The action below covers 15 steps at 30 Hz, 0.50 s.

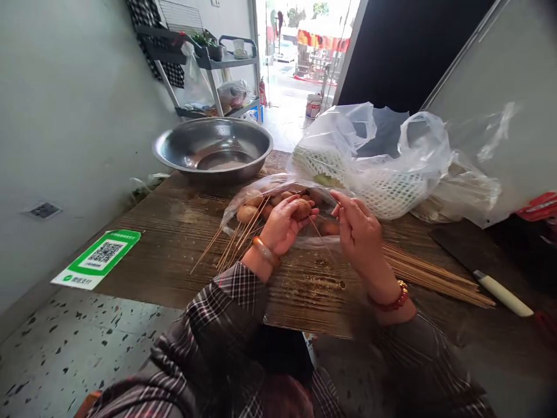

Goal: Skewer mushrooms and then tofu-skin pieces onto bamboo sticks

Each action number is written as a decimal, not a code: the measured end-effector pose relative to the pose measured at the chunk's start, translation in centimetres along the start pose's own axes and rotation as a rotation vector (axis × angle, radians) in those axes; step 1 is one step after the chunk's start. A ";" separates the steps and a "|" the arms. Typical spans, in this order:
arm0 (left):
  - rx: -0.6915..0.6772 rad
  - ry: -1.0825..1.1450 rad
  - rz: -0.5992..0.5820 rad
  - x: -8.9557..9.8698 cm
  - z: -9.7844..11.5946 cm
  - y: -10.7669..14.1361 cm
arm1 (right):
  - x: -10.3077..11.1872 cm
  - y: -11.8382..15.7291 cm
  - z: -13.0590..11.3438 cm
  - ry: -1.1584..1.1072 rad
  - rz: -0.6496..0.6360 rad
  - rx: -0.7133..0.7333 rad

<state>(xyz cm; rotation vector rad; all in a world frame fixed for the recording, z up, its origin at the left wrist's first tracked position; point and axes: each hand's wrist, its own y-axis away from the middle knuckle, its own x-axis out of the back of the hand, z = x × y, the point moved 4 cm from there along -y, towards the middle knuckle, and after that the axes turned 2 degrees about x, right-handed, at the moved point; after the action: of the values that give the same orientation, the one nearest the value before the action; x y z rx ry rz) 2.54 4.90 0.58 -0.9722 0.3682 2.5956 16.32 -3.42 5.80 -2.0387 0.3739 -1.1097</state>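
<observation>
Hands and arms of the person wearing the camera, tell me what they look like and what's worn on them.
Both the left hand and right hand are ungloved. The sleeves are dark plaid with pale lines. The left wrist has a smooth, rounded orange-brown bangle with a paler part; the right, a red beaded bracelet with gold-coloured beads.

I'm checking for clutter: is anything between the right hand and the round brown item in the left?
Yes: fingertips of the left hand and a thin stick slanting downward show between the right hand and the round brown item. Nothing else visible blocks the gap.
</observation>
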 end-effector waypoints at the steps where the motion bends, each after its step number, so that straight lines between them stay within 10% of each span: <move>1: -0.010 0.006 0.002 0.0 0.0 0.0 | -0.4 0.0 0.1 -0.053 -0.009 -0.010; 9: -0.032 0.063 0.025 0.1 0.4 -0.1 | -1.8 2.6 4.2 -0.074 -0.060 -0.246; 15: -0.022 0.155 0.050 0.3 1.0 -0.2 | -2.2 2.5 2.8 -0.033 -0.227 -0.137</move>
<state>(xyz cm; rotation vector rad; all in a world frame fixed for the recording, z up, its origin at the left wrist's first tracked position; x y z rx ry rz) 1.83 5.54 1.14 -1.1913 0.4085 2.5809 17.59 -2.49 1.76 -2.2613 0.2099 -1.2119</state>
